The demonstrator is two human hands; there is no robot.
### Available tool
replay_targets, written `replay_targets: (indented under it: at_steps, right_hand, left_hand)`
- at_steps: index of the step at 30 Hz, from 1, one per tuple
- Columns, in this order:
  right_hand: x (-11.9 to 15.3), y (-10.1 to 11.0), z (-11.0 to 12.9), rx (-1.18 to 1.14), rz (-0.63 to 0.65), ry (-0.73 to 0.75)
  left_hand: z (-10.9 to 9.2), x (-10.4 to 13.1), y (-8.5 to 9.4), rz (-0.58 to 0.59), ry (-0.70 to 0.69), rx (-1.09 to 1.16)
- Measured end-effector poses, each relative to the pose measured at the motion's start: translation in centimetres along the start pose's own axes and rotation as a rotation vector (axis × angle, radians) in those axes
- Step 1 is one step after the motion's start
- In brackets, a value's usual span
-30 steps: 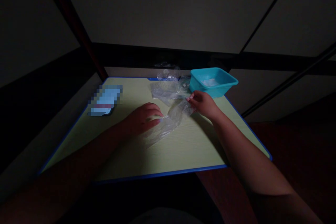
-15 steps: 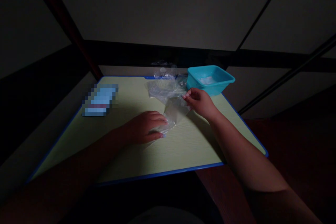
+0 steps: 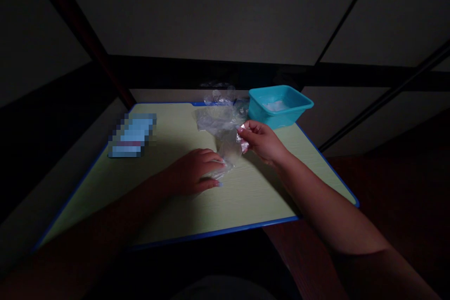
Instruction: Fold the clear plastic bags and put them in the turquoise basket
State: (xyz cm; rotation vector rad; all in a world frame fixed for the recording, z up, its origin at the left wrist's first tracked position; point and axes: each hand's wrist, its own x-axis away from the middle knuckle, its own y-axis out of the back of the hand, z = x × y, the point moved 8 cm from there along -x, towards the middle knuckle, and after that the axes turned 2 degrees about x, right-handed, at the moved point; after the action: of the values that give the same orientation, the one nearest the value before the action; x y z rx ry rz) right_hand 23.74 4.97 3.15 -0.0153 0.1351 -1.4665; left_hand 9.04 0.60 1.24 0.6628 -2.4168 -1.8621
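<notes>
As my right hand (image 3: 262, 140) pinches the crinkled clear plastic film (image 3: 230, 146) mid-frame, I see it slant lower-left to my left hand (image 3: 197, 172), fingers parted.

Right hand (image 3: 263, 141): now pinches a shiny, crumpled bunch.
Clear film (image 3: 230, 147): spans less, left of that grip.
Left hand (image 3: 197, 171): flatter now, farther below the right-hand grip.

Looks like a dim room in a home, with a table (image 3: 253, 197), panelled wall (image 3: 211, 14) and reddish floor (image 3: 383, 187)
</notes>
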Motion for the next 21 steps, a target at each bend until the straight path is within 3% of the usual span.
replay_targets:
  at_steps: [8,17,21]
  right_hand:
    - [0.4,-1.2,-1.5,-0.180,0.062,-0.152]
    - [0.6,-2.0,-1.6,-0.228,0.098,-0.165]
    - [0.6,-1.9,-1.4,-0.188,0.095,-0.143]
  left_hand:
    - [-0.7,-0.2,-0.1,0.022,-0.041,-0.030]
    - [-0.9,-0.4,-0.1,0.011,-0.050,0.008]
    - [-0.3,-0.3,1.7,-0.145,0.029,0.128]
